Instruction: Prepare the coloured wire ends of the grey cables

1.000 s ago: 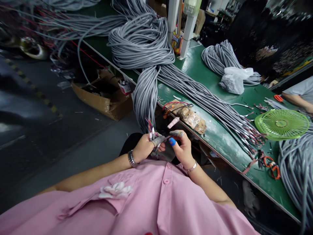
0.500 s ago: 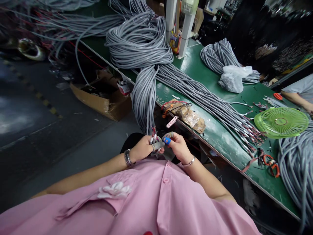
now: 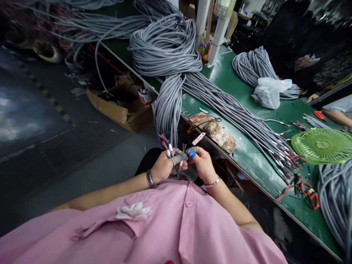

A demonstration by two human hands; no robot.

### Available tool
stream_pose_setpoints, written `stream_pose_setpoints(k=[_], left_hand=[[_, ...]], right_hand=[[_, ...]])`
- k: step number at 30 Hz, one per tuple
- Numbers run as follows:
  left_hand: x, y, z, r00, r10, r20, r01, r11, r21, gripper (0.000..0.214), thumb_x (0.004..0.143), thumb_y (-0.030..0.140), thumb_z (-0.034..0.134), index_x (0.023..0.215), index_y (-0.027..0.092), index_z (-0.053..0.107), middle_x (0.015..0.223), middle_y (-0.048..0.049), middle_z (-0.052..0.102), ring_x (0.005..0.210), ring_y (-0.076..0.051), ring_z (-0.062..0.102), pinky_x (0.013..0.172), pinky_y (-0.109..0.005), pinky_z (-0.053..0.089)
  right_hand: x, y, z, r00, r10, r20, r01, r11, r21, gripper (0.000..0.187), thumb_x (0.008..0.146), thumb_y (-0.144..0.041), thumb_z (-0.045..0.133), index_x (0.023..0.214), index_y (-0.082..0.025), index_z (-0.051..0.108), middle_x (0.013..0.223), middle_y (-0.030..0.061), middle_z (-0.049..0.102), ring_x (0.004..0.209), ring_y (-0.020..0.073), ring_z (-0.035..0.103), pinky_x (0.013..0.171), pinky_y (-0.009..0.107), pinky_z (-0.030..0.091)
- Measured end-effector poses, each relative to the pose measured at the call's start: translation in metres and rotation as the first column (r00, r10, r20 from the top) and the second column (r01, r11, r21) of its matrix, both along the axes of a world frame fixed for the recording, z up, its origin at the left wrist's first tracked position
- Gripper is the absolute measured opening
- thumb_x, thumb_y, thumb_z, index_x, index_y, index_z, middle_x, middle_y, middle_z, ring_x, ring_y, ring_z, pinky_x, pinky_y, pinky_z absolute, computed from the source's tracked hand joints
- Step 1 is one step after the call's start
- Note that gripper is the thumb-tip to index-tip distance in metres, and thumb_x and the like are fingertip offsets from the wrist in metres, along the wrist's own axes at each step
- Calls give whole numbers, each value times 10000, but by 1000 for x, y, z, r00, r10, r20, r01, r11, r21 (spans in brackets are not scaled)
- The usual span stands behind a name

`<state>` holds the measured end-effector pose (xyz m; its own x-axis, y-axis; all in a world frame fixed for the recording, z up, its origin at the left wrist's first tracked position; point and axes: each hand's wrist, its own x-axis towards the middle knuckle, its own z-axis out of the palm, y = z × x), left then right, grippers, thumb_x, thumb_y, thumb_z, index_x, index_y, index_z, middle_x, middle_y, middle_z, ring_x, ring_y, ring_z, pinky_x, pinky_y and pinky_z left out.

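My left hand [image 3: 162,167] is closed round the ends of several grey cables, whose white-sleeved tips and thin coloured wires [image 3: 165,141] stick out above the fingers. Close beside it, my right hand [image 3: 202,163] pinches at the thin wires of one cable end; grey tape wraps some fingertips and a blue cover sits on one of them. The fingertips of both hands nearly meet, so the exact grip is partly hidden. From the table edge, a hanging bundle of grey cables [image 3: 169,106] drops down towards my left hand.
On the green table [image 3: 220,82] lie a large cable coil [image 3: 165,46], a long row of cables [image 3: 228,110], a taped wooden block [image 3: 217,135], a green fan [image 3: 321,145] and orange-handled scissors [image 3: 312,200]. A cardboard box [image 3: 110,110] stands below. Another person's arm [image 3: 337,117] shows at right.
The view has shifted slightly, so the table things sit further right. Coloured wires now fan out more above my left hand, and thin wires show between the two hands.
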<state>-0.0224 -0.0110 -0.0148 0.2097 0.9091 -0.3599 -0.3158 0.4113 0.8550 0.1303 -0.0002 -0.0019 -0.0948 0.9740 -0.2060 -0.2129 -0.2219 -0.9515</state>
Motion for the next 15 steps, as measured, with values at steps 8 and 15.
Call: stream_pose_setpoints(k=[8,15], left_hand=[[-1,2,1,994,95,57,-94,995,-18,300,660,353,783,820,127,667,650,-68,720,608,-221,703,588,-327,583],[-3,0,3,998,-15,-59,16,999,29,265,661,353,784,749,132,668,621,-50,704,550,-198,682,538,-293,565]], right_hand=[[-3,-3,1,1000,-14,-8,14,999,32,207,742,-363,723,769,-173,645,654,-24,558,569,92,467,553,239,409],[-12,1,20,996,60,71,-64,997,50,274,697,-404,747,781,-188,600,633,-30,560,542,99,464,494,234,381]])
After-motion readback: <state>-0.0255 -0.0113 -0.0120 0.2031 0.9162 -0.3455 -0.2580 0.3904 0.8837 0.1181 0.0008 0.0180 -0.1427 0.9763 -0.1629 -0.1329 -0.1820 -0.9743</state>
